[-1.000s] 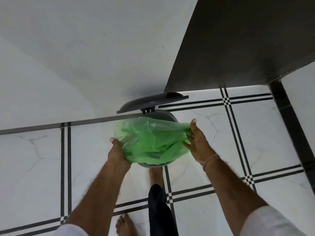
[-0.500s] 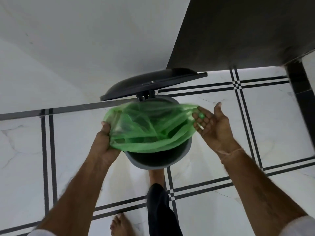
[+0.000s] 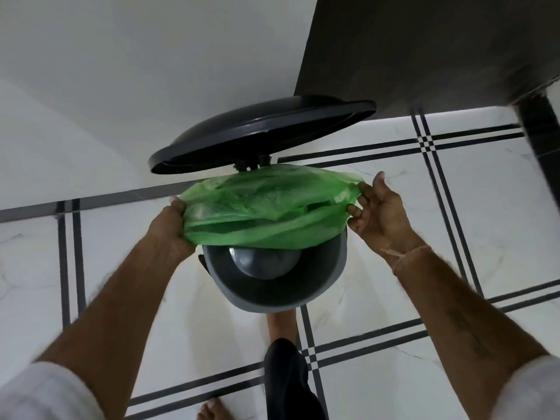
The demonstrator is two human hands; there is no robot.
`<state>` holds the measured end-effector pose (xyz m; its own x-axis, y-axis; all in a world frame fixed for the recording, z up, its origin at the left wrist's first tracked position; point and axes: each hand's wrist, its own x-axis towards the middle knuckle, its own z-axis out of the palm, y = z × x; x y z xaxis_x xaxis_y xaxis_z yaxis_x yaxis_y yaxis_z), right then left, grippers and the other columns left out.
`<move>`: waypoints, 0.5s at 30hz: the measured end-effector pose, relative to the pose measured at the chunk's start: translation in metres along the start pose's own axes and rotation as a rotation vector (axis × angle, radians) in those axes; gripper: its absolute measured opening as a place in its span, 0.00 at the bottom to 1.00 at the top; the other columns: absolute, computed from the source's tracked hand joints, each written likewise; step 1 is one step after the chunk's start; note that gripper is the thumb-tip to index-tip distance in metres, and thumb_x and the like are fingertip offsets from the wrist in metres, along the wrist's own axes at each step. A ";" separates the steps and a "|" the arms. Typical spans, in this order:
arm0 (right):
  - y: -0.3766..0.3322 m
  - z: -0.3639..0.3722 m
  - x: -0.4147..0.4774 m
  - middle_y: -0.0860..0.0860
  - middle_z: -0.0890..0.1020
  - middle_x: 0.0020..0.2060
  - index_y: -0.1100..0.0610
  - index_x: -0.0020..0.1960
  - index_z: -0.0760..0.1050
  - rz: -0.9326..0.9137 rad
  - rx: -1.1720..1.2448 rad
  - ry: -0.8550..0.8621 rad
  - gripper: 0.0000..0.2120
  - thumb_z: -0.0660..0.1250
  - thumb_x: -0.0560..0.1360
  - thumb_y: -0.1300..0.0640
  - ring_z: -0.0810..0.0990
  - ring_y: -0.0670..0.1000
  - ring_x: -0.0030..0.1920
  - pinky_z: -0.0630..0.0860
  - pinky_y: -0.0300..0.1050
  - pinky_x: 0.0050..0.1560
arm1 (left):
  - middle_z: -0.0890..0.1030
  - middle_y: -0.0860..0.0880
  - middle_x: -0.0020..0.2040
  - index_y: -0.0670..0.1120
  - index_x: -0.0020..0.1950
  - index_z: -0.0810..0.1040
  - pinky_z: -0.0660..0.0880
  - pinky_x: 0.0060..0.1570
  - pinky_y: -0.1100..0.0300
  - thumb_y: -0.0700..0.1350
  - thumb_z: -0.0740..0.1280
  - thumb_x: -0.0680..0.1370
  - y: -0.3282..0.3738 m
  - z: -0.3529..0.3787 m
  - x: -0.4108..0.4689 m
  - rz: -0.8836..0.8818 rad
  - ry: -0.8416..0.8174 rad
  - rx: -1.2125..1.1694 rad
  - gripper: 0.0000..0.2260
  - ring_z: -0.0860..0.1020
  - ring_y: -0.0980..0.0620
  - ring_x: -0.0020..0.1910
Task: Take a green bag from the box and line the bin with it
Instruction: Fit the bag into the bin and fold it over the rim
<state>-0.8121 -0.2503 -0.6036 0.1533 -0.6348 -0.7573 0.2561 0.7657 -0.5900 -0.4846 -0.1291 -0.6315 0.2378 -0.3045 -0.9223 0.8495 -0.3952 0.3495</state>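
Observation:
A thin green bag (image 3: 266, 210) is stretched flat across the far half of a round grey pedal bin (image 3: 272, 295). The near half of the bin's mouth shows, with its dark inside bottom visible. The bin's black lid (image 3: 260, 134) stands raised behind the bag. My left hand (image 3: 169, 228) grips the bag's left edge at the bin's left rim. My right hand (image 3: 378, 216) pinches the bag's right edge with its fingertips, palm turned up. The box is not in view.
A foot (image 3: 280, 324) presses at the bin's front base, and a dark trouser leg (image 3: 288, 380) rises toward me. Another bare foot (image 3: 213, 412) stands at the bottom edge. A white wall (image 3: 151, 56) and a dark panel (image 3: 424, 50) stand just behind the bin.
The lid has swung up higher and the view has closed in on the bin. Both hands have pulled the bag wider and moved it toward the back of the bin, uncovering the front of the mouth.

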 end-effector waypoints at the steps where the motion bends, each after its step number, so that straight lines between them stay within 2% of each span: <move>1: 0.001 -0.002 0.002 0.43 0.81 0.44 0.53 0.56 0.78 -0.004 -0.024 0.014 0.25 0.55 0.81 0.33 0.76 0.45 0.30 0.65 0.36 0.27 | 0.86 0.46 0.53 0.46 0.65 0.77 0.81 0.31 0.51 0.58 0.60 0.84 0.003 -0.001 0.005 0.001 0.022 0.029 0.19 0.86 0.48 0.42; 3: 0.010 -0.010 0.003 0.43 0.80 0.45 0.53 0.60 0.79 0.018 -0.067 0.047 0.27 0.54 0.82 0.33 0.73 0.45 0.29 0.64 0.36 0.26 | 0.85 0.48 0.55 0.46 0.65 0.78 0.81 0.32 0.52 0.57 0.62 0.84 0.001 -0.012 0.014 0.028 0.091 0.115 0.18 0.85 0.50 0.39; 6: 0.029 -0.027 -0.010 0.44 0.82 0.48 0.54 0.65 0.78 0.076 -0.065 0.067 0.28 0.55 0.82 0.35 0.69 0.46 0.30 0.65 0.36 0.24 | 0.85 0.47 0.48 0.45 0.53 0.81 0.82 0.28 0.56 0.55 0.67 0.82 -0.018 -0.036 0.009 0.054 0.100 0.224 0.13 0.84 0.52 0.32; 8: 0.040 -0.032 -0.022 0.44 0.82 0.49 0.54 0.62 0.79 0.092 -0.011 0.082 0.23 0.59 0.82 0.37 0.68 0.45 0.31 0.64 0.35 0.23 | 0.85 0.46 0.46 0.45 0.48 0.81 0.82 0.33 0.57 0.55 0.70 0.79 -0.036 -0.046 -0.003 0.123 0.072 0.231 0.13 0.84 0.50 0.35; 10: 0.050 -0.034 -0.031 0.44 0.84 0.48 0.52 0.52 0.84 0.085 0.039 0.123 0.16 0.64 0.81 0.42 0.69 0.45 0.33 0.64 0.35 0.23 | 0.85 0.45 0.44 0.45 0.44 0.81 0.82 0.36 0.57 0.57 0.71 0.75 -0.053 -0.052 -0.017 0.201 0.047 0.223 0.15 0.83 0.48 0.38; 12: 0.059 -0.033 -0.036 0.44 0.85 0.46 0.50 0.46 0.86 0.087 0.034 0.210 0.09 0.70 0.79 0.47 0.72 0.46 0.38 0.66 0.35 0.26 | 0.86 0.42 0.50 0.42 0.49 0.82 0.85 0.43 0.52 0.59 0.71 0.73 -0.066 -0.057 -0.024 0.211 -0.008 0.201 0.19 0.84 0.44 0.44; 14: 0.064 -0.033 -0.039 0.45 0.86 0.48 0.51 0.49 0.85 0.084 0.018 0.307 0.04 0.74 0.76 0.52 0.77 0.47 0.45 0.72 0.39 0.37 | 0.85 0.40 0.58 0.38 0.61 0.81 0.84 0.51 0.46 0.58 0.70 0.75 -0.077 -0.064 -0.029 0.177 -0.071 0.165 0.26 0.84 0.41 0.54; 15: 0.065 -0.032 -0.039 0.47 0.86 0.49 0.51 0.50 0.85 0.068 0.017 0.344 0.04 0.75 0.76 0.54 0.79 0.48 0.49 0.75 0.41 0.45 | 0.84 0.39 0.60 0.38 0.66 0.79 0.83 0.53 0.46 0.57 0.69 0.76 -0.082 -0.068 -0.032 0.156 -0.101 0.149 0.27 0.84 0.41 0.56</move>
<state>-0.8324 -0.1721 -0.6213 -0.1591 -0.5083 -0.8463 0.2731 0.8011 -0.5325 -0.5301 -0.0280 -0.6420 0.3060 -0.4538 -0.8369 0.7253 -0.4583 0.5137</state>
